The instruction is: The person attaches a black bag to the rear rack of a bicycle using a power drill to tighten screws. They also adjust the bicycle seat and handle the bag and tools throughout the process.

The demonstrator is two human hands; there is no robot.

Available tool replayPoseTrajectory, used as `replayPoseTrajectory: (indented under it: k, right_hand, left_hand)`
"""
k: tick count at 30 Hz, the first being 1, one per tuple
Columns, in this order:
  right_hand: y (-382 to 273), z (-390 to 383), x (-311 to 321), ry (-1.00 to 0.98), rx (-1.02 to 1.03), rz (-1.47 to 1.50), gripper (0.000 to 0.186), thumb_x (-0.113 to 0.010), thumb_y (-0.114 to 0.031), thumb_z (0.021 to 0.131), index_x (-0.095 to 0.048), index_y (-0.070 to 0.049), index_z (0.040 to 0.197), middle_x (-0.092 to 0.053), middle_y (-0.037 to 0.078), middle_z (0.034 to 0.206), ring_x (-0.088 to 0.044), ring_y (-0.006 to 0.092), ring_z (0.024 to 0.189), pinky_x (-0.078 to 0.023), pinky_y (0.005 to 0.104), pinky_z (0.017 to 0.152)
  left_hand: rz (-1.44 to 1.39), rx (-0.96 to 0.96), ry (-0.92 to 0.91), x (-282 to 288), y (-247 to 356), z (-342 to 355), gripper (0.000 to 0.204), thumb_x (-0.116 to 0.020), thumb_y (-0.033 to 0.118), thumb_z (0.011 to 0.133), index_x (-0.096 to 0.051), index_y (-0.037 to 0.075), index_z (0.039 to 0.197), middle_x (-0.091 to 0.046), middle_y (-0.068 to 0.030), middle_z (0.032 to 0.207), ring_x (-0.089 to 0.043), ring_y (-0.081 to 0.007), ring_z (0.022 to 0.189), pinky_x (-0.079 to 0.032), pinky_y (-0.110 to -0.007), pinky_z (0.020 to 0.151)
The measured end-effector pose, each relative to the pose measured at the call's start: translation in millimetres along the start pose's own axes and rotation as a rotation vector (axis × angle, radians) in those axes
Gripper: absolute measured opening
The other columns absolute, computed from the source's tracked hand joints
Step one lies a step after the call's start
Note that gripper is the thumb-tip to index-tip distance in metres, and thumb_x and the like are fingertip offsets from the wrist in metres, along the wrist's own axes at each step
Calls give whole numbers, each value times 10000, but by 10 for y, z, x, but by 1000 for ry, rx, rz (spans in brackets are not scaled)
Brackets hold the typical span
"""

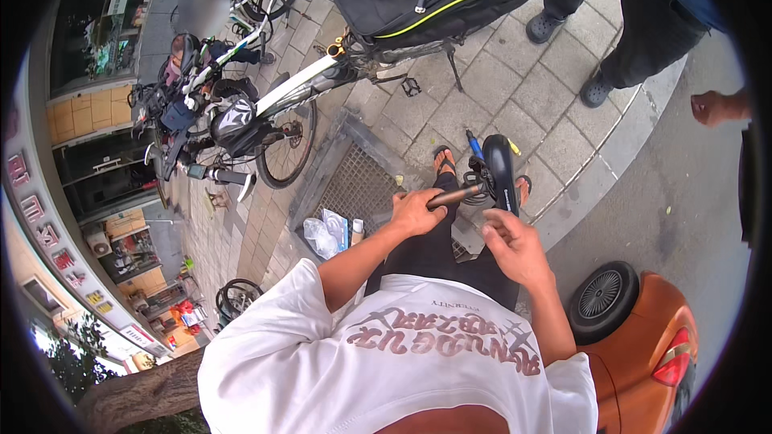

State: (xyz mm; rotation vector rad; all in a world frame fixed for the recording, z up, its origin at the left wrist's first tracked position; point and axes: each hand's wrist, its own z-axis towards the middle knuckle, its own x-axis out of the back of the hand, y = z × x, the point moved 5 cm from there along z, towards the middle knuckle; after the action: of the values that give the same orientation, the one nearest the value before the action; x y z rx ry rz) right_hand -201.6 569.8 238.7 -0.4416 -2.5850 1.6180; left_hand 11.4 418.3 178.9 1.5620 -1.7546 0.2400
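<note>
My left hand (pixel 413 213) is closed around the end of a brown metal seat post (pixel 458 194). A black bicycle saddle (pixel 500 170) is at the far end of that post, above my feet. Dark clamp parts show where post and saddle meet, too small to make out fully. Just below the saddle's near end is my right hand (pixel 511 243), its fingers loosely bent and apart, with nothing seen in them. A blue-handled tool (pixel 474 145) shows beside the saddle; what it rests on is unclear.
A white bicycle (pixel 293 80) with a large black bag (pixel 430 4) stands ahead. A metal floor grate (pixel 354 181) lies in the paving, with a plastic bag (pixel 323 233) near it. An orange car (pixel 643 345) is at right; a person's legs (pixel 591 16) stand far right.
</note>
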Motion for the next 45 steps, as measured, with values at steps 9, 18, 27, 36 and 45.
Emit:
replayPoseTrajectory:
  k: [9, 18, 27, 36, 45]
  right_hand:
    - [-1394, 533, -268, -446, 680, -1137, 1071, -898, -264, 689, -354, -112, 1599, -356, 197, 1635, -328, 417, 1526, -272, 549, 1254]
    - [-1917, 1041, -1403, -612, 770, -874, 638, -932, -271, 642, -653, -70, 1179, -724, 148, 1125, -695, 353, 1108, -531, 469, 1028]
    - [-3328, 1130, -1880, 28, 190, -893, 476, -847, -234, 732, -652, 25, 1081, -719, 169, 880, -704, 284, 803, -564, 393, 787]
    - [-3940, 1886, -2426, 260, 224, -1160, 479, -775, -316, 799, -642, -1, 1135, -728, 231, 918, -721, 398, 871, -551, 437, 830]
    - [-3723, 2627, -2662, 156, 286, -1409, 460, -746, -300, 791, -633, 13, 1109, -712, 237, 1021, -705, 436, 947, -551, 474, 849]
  left_hand:
    - [-99, -171, 316, 981, -460, -1215, 620, -669, 640, 907, -741, 162, 1296, -765, -110, 1028, -691, -264, 1043, -330, -477, 1122]
    - [-592, -227, 100, 1484, -1304, -882, 687, -395, 726, 1034, -772, 200, 1266, -766, -133, 1046, -705, -289, 1053, -466, -410, 1005]
    - [-1297, -559, 412, 2910, -1739, -906, 719, -607, 755, 922, -476, 98, 661, -493, -15, 563, -494, -106, 455, -510, -297, 568]
    - [-1471, -442, 504, 2954, -1895, -812, 665, -802, 633, 838, -426, 115, 662, -491, 3, 612, -499, -88, 543, -466, -271, 532]
    - [-1596, -369, 417, 2823, -1863, -500, 817, -477, 814, 949, -598, 7, 996, -668, -109, 894, -712, -204, 746, -577, -318, 690]
